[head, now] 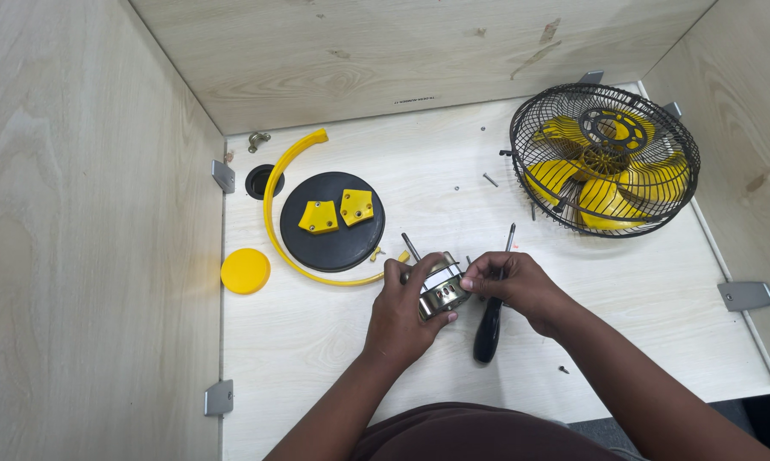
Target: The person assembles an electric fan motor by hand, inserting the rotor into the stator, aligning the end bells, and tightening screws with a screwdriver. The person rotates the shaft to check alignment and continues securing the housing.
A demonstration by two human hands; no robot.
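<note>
Holding one small metal motor (440,286) in a closed grip, the left hand (402,312) meets the right hand (513,286), which pinches one screwdriver (494,299); left of the motor, two yellow blocks (338,212) sit on one black disc (329,235).

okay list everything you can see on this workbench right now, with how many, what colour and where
Small metal fan motor: one, silver, centre, gripped by the left hand.
Black-handled screwdriver: one, under the right hand.
Wire-caged fan head: one, black cage, yellow blades, far right.
Round base disc: one, black, carrying two yellow wedge blocks.
Curved plastic arc: one, yellow, around the disc.
Round cap: one, yellow, left.
Loose screws: several, dark, scattered.
Left hand: on motor.
Right hand: at motor's top.
</note>
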